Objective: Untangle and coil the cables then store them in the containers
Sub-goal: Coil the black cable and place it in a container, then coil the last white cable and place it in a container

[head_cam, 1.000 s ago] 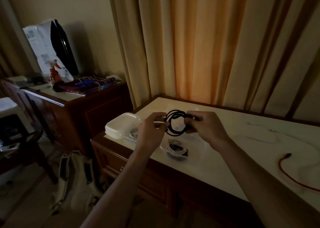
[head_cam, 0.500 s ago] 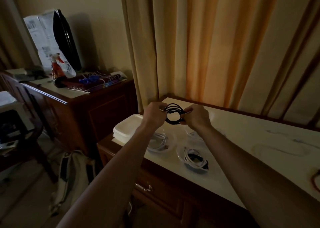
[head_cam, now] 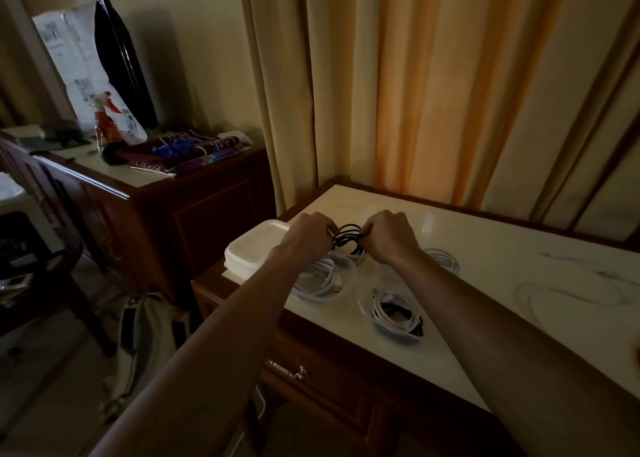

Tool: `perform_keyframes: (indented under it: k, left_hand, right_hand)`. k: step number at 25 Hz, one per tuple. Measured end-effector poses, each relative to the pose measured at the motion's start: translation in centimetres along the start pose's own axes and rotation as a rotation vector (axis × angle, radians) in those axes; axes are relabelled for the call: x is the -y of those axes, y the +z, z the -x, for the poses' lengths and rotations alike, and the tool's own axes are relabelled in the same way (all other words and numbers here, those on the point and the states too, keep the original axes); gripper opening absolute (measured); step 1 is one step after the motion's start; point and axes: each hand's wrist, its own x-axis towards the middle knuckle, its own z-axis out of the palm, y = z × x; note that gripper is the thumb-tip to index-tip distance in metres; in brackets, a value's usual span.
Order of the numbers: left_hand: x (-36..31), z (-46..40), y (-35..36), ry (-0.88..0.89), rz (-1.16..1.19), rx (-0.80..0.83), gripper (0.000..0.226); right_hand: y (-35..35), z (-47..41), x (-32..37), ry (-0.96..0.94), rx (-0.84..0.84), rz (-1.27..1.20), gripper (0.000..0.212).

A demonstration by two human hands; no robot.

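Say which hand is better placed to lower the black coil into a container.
Right, probably. Both hands, left and right, grip the black coil, but the right sits nearer the containers, while the left is over the white cable already stored, by the lids.

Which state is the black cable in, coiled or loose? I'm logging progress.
Coiled. The black cable forms several stacked loops, gripped on either side by the left hand and right hand, above the clear containers.

Two hands (head_cam: 308, 236) (head_cam: 391, 236), one black cable coil (head_cam: 348, 238), three clear containers (head_cam: 349, 276) (head_cam: 363, 304) (head_cam: 453, 266) holding cables.
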Motion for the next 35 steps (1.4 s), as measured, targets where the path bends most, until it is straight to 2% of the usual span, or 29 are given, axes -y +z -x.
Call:
perform_keyframes:
  k: [3,6,10,14,19,23,30,35]
  left_hand:
    - [0.3,-0.3,-0.8,0.009,-0.016,0.090,0.038]
    - [0.5,-0.2,-0.9,-0.019,-0.039,0.082,0.041]
    - [-0.1,0.3,-1.2,-0.042,0.060,-0.024,0.045]
    - [-4.4,1.1,-1.5,0.049,0.220,-0.095,0.047]
    - [-15.0,2.5,1.2,0.255,0.332,-0.016,0.045]
    - [-23.5,3.4,6.0,0.346,0.410,0.056,0.038]
    - [-32.9,5.6,15.1,0.403,0.412,0.126,0.028]
    - [-35.4,6.1,17.7,0.363,0.257,0.164,0.028]
  right_hand:
    - [0.2,0.0,0.0,-0.064,0.011,0.169,0.017]
    - [0.0,0.4,0.2,-0.151,0.029,0.292,0.020]
    - [-1.1,0.1,-0.7,-0.179,0.006,0.199,0.028]
    - [-5.3,1.6,-2.9,-0.094,-0.001,-0.117,0.028]
    - [-11.4,6.1,-9.6,0.041,-0.100,-0.255,0.021]
    - [-16.2,10.7,-17.2,0.213,-0.256,-0.198,0.020]
    - [-21.8,17.2,-30.2,0.483,-0.337,0.044,0.020]
    - [-22.8,17.9,-34.1,0.582,-0.189,0.257,0.034]
